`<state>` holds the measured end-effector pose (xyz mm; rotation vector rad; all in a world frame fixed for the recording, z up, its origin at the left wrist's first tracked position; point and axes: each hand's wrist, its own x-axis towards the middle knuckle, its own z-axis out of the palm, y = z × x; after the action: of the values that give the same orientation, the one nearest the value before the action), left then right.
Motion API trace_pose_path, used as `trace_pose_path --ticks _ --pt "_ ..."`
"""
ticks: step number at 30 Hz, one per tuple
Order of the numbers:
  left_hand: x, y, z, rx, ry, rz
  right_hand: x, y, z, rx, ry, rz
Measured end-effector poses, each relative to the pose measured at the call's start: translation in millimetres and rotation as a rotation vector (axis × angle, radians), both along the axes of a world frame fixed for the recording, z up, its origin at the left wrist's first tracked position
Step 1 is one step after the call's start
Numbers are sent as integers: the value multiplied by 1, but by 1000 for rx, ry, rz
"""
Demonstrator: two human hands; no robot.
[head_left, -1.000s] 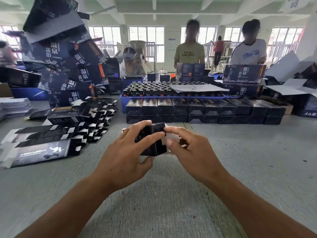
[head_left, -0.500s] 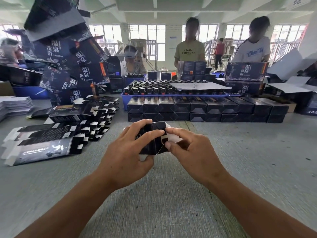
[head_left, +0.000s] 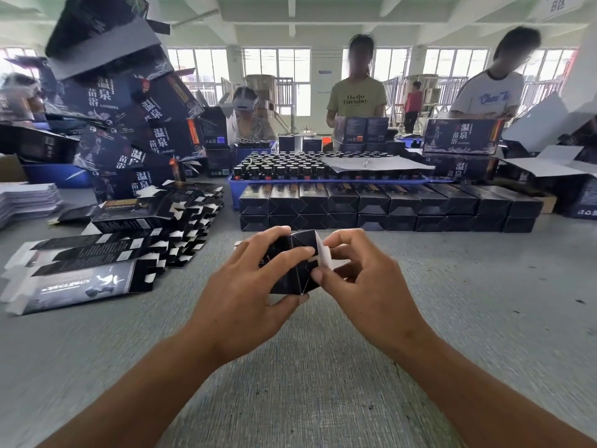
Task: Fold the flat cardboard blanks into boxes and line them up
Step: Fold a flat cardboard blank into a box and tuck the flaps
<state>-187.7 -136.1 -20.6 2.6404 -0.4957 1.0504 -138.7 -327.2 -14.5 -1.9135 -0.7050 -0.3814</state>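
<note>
Head view: the box is being held above the counter, before the row. The left hand is gripping its left side, fingers curled across the face; the right hand is pinching the white flap. Risk: the flap is likely creasing or springing out if pushed askew.

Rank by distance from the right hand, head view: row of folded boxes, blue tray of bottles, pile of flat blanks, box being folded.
From the right hand:
1. Box being folded, held by both hands, touching its fingers.
2. Row of folded boxes, straight ahead on the table.
3. Pile of flat blanks, off to the left, close to the row in distance, so 2 and 3 are hard to split.
4. Blue tray of bottles, behind the row.
</note>
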Motion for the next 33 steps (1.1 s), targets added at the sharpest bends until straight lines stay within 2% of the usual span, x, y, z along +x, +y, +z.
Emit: trace_pose_path --ticks 5,12,18,33 --pt "0 0 1 -94 22 33 0 1 1 -13 6 94" --pt "-1 -6 1 -77 52 40 4 1 1 90 103 36" --pt "-1 -7 1 -56 61 42 5 0 0 133 188 110" --pt "-3 -11 0 -72 51 16 1 1 2 56 45 -42"
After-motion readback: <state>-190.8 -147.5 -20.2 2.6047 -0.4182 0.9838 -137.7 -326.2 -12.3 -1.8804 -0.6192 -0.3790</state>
